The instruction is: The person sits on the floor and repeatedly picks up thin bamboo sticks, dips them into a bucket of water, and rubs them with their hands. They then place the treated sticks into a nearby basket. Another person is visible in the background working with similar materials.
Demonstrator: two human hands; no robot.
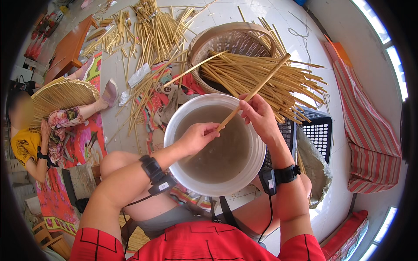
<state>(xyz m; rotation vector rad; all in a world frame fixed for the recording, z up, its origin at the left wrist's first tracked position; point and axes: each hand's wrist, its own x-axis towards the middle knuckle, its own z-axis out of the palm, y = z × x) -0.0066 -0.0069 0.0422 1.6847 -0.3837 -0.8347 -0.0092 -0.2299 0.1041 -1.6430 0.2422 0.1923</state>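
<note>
Both my hands hold one long tan plant stalk [265,81] over a pale round basin [256,163] of murky water. My left hand [200,136] grips its lower end between thumb and fingers, above the water. Further up, my right hand [258,112] pinches the same stalk near the basin's right rim; the upper end points away to the upper right. Just beyond the basin, a woven basket with a hoop handle [196,53] lies tipped, and a thick pile of similar stalks [241,70] spills out of it to the right.
Tied bundles of stalks [152,29] stand on the tiled floor beyond. A black plastic crate [318,137] is right of the basin, beside a grey-green sack [312,169]. At left, another person [29,140] sits by a round stalk-made piece [65,96]. Striped cloth [369,137] hangs at right.
</note>
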